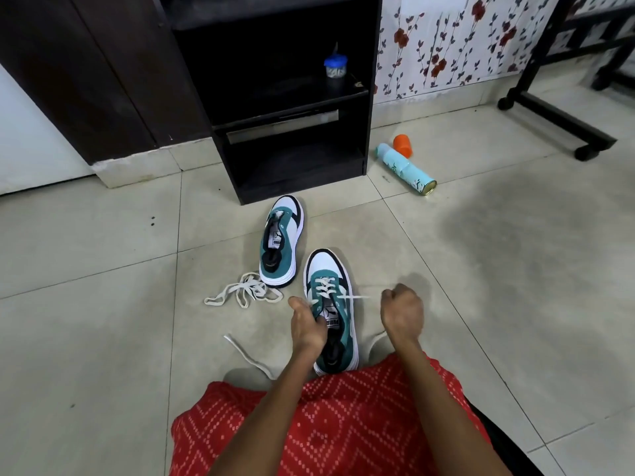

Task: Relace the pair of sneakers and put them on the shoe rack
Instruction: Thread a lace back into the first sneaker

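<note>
The floor [103, 235] is pale, glossy square tile with thin dark grout lines and a dull grey smear on the right side of the frame. At the top centre stands a black open shoe rack [372, 97] of flat boards, with a small blue-lidded jar [335, 67] on its middle shelf. Floral wallpaper [446, 39] runs behind at the upper right, and a black wheeled stand [556, 115] sits in front of it. A teal spray can [405, 168] lies on its side right of the rack, its orange cap [402, 145] just beside it. The person sits low in the frame, a red diamond-printed cloth [326, 434] over the lap. The left hand [307, 324] curls its fingers round the tongue and collar of the near sneaker [338, 269], which stands on the tile at the frame's centre. The right hand [402, 312] is balled into a tight fist, and the flat cream lace [354, 297] runs taut sideways from the eyelets to it. The far sneaker [281, 240], unlaced, stands just before the rack's foot. Both are teal suede-like with smooth white toes, black trim and thick white soles. A loose lace [245, 293] lies tangled on the tile beside the far sneaker's heel.
</note>
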